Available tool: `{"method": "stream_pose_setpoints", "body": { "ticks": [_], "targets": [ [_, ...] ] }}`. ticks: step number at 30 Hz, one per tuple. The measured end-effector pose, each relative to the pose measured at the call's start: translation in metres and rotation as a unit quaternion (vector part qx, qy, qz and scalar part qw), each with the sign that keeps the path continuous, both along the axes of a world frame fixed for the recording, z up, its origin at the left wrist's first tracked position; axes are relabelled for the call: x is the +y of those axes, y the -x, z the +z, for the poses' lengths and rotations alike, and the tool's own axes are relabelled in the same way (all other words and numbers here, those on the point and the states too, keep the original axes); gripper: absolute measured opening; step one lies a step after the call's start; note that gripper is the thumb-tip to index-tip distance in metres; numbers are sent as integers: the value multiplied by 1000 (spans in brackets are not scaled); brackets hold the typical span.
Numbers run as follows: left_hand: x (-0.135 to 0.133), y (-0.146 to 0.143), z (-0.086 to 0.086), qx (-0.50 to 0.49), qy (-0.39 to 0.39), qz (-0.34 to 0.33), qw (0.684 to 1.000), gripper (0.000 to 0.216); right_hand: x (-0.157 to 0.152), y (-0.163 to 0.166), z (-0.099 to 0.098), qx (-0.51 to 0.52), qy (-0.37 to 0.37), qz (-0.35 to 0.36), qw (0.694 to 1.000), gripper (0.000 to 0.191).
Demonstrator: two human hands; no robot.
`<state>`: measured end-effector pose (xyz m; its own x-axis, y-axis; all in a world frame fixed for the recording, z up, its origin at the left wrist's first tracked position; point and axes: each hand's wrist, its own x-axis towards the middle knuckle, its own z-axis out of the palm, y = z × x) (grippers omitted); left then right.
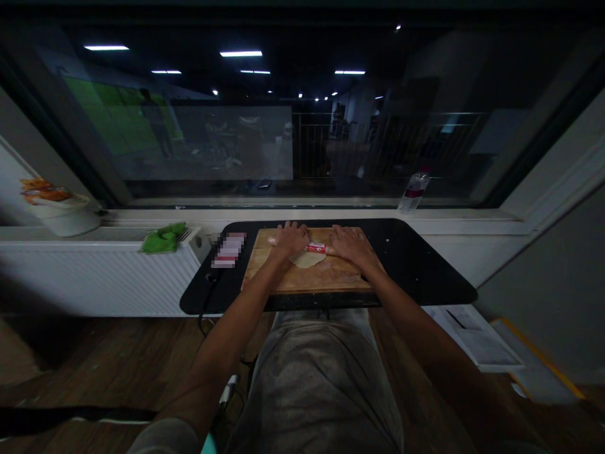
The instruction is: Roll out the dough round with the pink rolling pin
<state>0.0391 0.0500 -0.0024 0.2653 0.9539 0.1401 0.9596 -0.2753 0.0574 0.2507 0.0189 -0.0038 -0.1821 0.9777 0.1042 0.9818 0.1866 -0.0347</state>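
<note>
A wooden rolling pin [316, 248] with a red and white label lies crosswise over a thin, flat piece of dough [307, 260] on a wooden cutting board [326, 280]. My left hand [292, 237] rests over the pin's left part, its fingers bent round it. On the right side, my right hand [347, 243] is curled over the other part of the pin. Between the hands the label shows, and the dough's near edge sticks out below the pin. Both palms hide most of the pin.
The board lies on a black table [425, 271] with rounded corners. Left of it is a blurred-out phone-like object [229, 250]. A water bottle [414, 191] stands on the windowsill. A green cloth [164, 238] and a white bucket [69, 214] are on the radiator [155, 280].
</note>
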Motion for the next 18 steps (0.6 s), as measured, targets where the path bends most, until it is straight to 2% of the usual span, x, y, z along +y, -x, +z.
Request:
{"method": "stream_pose_setpoints", "body": {
  "ticks": [8,13,18],
  "targets": [
    [-2,-2,7,-1,29,10,1000,54,9,0,12,18,4,-30,999,60],
    [-3,-4,12,-3,60,16,998,57,16,-2,11,26,-6,-6,1000,59],
    [-1,-4,11,4,51,12,999,58,22,-2,12,42,8,-31,999,59]
  ]
}}
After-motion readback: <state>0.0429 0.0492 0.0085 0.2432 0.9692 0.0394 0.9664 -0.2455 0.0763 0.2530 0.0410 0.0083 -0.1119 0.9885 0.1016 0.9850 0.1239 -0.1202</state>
